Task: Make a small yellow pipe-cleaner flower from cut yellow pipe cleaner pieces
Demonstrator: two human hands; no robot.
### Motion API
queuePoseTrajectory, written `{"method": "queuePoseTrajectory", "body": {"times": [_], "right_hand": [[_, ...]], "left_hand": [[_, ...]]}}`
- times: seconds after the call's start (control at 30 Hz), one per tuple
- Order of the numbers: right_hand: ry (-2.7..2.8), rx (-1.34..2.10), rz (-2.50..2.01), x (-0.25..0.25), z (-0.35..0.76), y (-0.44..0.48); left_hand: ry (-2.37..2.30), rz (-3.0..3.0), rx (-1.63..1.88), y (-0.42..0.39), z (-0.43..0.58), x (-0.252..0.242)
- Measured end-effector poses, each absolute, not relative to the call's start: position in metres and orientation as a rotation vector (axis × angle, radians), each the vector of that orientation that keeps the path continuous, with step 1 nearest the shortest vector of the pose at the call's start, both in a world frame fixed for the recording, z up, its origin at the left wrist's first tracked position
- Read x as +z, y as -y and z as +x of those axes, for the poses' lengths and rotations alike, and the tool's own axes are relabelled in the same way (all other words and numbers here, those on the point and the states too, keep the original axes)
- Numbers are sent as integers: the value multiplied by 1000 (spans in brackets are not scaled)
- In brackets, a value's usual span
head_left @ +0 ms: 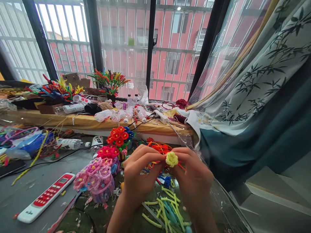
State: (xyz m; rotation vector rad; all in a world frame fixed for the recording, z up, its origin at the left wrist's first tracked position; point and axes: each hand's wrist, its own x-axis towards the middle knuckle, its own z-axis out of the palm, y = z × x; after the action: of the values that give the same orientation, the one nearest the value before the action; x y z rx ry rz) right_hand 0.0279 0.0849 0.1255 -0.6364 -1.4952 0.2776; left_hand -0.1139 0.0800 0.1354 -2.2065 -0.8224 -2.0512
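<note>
A small yellow pipe-cleaner flower (172,159) is held up between my two hands, above the table. My left hand (143,168) pinches it from the left with thumb and index finger. On the other side, the fingertips of my right hand (193,168) close on its edge. Loose yellow-green pipe cleaners (161,207) lie below my hands, mixed with teal ones. A blue pipe-cleaner piece (167,181) and red and orange ones (161,148) lie just behind. What lies under my palms is hidden.
Pots of pink flowers (97,176) and red flowers (119,135) stand left of my hands. A white and red remote control (46,198) lies at the left. Plastic bottles (103,115) and a power strip (160,116) rest on the window ledge. A curtain (247,129) hangs at the right.
</note>
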Motion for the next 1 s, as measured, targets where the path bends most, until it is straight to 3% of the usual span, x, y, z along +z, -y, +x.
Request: {"method": "queuePoseTrajectory", "body": {"times": [0.5, 1.0], "right_hand": [[1593, 537, -503, 127, 36, -77], [1576, 290, -469, 131, 34, -75]], "left_hand": [[850, -2357, -2006, -67, -115, 150], [843, -2417, -2037, -67, -115, 150]]}}
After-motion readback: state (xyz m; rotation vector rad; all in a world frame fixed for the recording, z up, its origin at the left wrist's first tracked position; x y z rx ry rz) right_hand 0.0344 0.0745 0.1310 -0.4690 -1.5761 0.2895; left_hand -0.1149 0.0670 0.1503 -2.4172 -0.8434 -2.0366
